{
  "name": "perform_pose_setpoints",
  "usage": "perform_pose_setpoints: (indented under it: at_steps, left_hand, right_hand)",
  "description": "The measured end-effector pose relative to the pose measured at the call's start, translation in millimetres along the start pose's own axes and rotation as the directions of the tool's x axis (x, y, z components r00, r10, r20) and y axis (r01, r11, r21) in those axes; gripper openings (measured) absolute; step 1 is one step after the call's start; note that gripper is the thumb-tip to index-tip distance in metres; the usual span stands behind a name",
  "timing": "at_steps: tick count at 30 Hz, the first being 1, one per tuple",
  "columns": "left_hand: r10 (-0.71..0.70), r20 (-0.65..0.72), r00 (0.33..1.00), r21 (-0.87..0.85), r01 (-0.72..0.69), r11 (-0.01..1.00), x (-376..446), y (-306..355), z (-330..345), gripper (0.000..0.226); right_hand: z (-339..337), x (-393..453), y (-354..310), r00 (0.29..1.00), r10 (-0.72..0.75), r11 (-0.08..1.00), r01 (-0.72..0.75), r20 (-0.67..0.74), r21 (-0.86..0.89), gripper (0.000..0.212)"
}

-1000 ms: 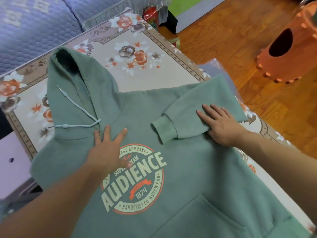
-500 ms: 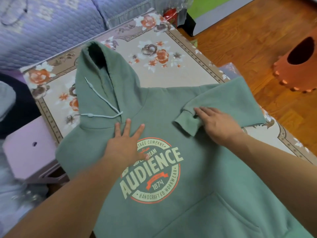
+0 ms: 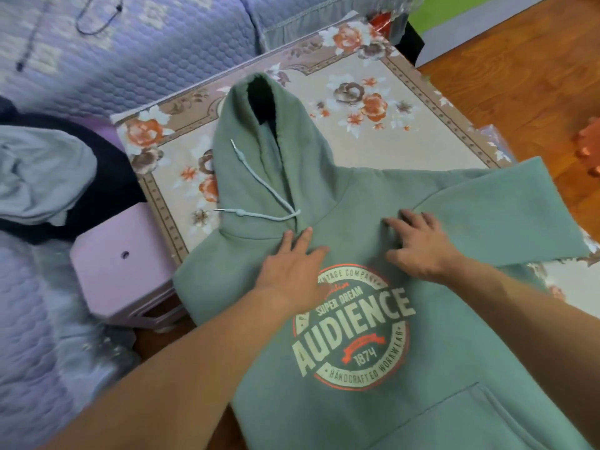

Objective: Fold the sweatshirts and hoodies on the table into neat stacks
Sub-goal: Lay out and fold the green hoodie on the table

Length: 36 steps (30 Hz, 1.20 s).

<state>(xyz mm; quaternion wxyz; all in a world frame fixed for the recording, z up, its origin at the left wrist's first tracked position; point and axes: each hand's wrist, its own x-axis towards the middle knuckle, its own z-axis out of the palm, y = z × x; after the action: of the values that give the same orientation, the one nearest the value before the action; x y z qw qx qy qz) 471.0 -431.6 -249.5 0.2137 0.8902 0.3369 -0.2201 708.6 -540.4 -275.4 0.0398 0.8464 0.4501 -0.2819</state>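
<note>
Presently, count by size: one floral-covered table (image 3: 406,151), one green hoodie (image 3: 438,336), one pink stool (image 3: 120,271), two hands.

Hoodie lies front-up on the table, spread flat under both hands. Its lower left edge hangs past the table edge, above the stool. Colour sage green. Hood (image 3: 259,138) points away from the person, beyond the fingertips of the left hand (image 3: 292,271), with its dark opening facing up. One pale drawstring (image 3: 259,203) with two loose ends lies across the hood base, just beyond the left fingertips. One round chest print (image 3: 350,332), cream and orange, reads "AUDIENCE", "1874"; it sits between the two wrists, and the heel of the left hand covers its upper left edge. One front pocket is visible nearer the person than both hands. One sleeve (image 3: 506,216) is folded across the chest from the outer side of the right hand (image 3: 418,245); its cuff end is under that hand and cannot be seen.

Left hand: fingers straight and spread a little, palm flat, pressing the fabric just below the hood base.

Right hand: fingers bent, spread wide, tips pressing on the sleeve end; whether it grips fabric cannot be told.

Stool stands to the outer side of the left forearm, touching or just beside the table edge.
</note>
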Motion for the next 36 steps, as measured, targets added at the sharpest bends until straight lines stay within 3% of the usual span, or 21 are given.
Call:
perform_pose_setpoints:
  at_steps: [3, 5, 7, 9, 11, 14, 16, 17, 19, 20, 22, 25, 27, 29, 32, 36]
  left_hand:
    - [-0.111, -0.277, 0.954, -0.274, 0.033, 0.961, 1, -50, -22, 0.049]
    - [-0.270, -0.384, 0.883, -0.364, 0.124, 0.923, 17, -86, -47, 0.048]
    - [-0.343, -0.296, 0.891, -0.358, 0.229, 0.905, 40, -119, -70, 0.058]
    - [-0.290, -0.149, 0.945, -0.177, 0.263, 0.948, 57, -139, -75, 0.065]
    - [-0.265, -0.128, 0.956, -0.052, 0.260, 0.964, 63, -142, -61, 0.066]
    - [-0.309, -0.155, 0.938, -0.095, 0.297, 0.950, 61, -130, -43, 0.064]
    - [-0.319, -0.140, 0.937, -0.101, 0.307, 0.946, 63, -128, -46, 0.063]
    - [-0.315, -0.133, 0.940, -0.097, 0.304, 0.948, 65, -129, -48, 0.063]
    - [-0.311, -0.117, 0.943, -0.089, 0.302, 0.949, 67, -130, -51, 0.063]
    - [-0.313, -0.116, 0.943, -0.088, 0.304, 0.948, 67, -130, -51, 0.063]
    - [-0.316, -0.124, 0.941, -0.073, 0.309, 0.948, 66, -128, -49, 0.063]
    - [-0.306, -0.136, 0.942, -0.069, 0.299, 0.952, 65, -127, -49, 0.064]
    - [-0.300, -0.127, 0.945, -0.073, 0.293, 0.953, 67, -130, -49, 0.065]
    - [-0.288, -0.128, 0.949, -0.076, 0.280, 0.957, 67, -132, -52, 0.066]
    - [-0.296, -0.153, 0.943, -0.178, 0.269, 0.947, 70, -136, -63, 0.059]
    - [-0.472, -0.244, 0.847, -0.537, 0.287, 0.793, 94, -148, -97, 0.039]
  right_hand:
    - [6, -2, -12, 0.988, 0.074, 0.997, -0.074, -0.133, 0.004, 0.076]
    - [12, -6, -17, 0.974, 0.068, 0.996, -0.078, -0.215, -0.041, 0.072]
    - [18, -8, -21, 0.960, 0.037, 0.995, -0.060, -0.277, -0.074, 0.074]
    - [18, -9, -16, 0.945, -0.032, 0.990, -0.015, -0.326, -0.140, 0.072]
    - [9, -11, 6, 0.937, -0.108, 0.956, 0.007, -0.332, -0.293, 0.053]
    - [-38, -20, 59, 0.946, -0.163, 0.837, -0.018, -0.281, -0.548, 0.020]
    - [-87, -27, 98, 0.945, -0.063, 0.693, -0.190, -0.321, -0.696, 0.025]
    - [-113, -28, 115, 0.913, 0.049, 0.575, -0.358, -0.406, -0.736, 0.037]
    - [-151, -32, 130, 0.777, 0.204, 0.411, -0.620, -0.595, -0.669, 0.051]
    - [-157, -29, 128, 0.734, 0.218, 0.404, -0.668, -0.643, -0.625, 0.054]
    - [-145, -18, 100, 0.783, 0.172, 0.509, -0.591, -0.598, -0.627, 0.056]
    - [-92, 4, 36, 0.920, 0.131, 0.690, -0.353, -0.371, -0.632, 0.060]
    - [-54, 17, -4, 0.976, 0.124, 0.847, -0.199, -0.181, -0.493, 0.065]
    - [-27, 29, -31, 0.989, 0.115, 0.941, -0.137, -0.088, -0.308, 0.065]
    - [-6, 38, -48, 0.978, 0.186, 0.978, -0.194, -0.098, -0.079, 0.069]
    - [18, 37, -49, 0.954, 0.212, 0.972, -0.228, -0.214, -0.051, 0.069]
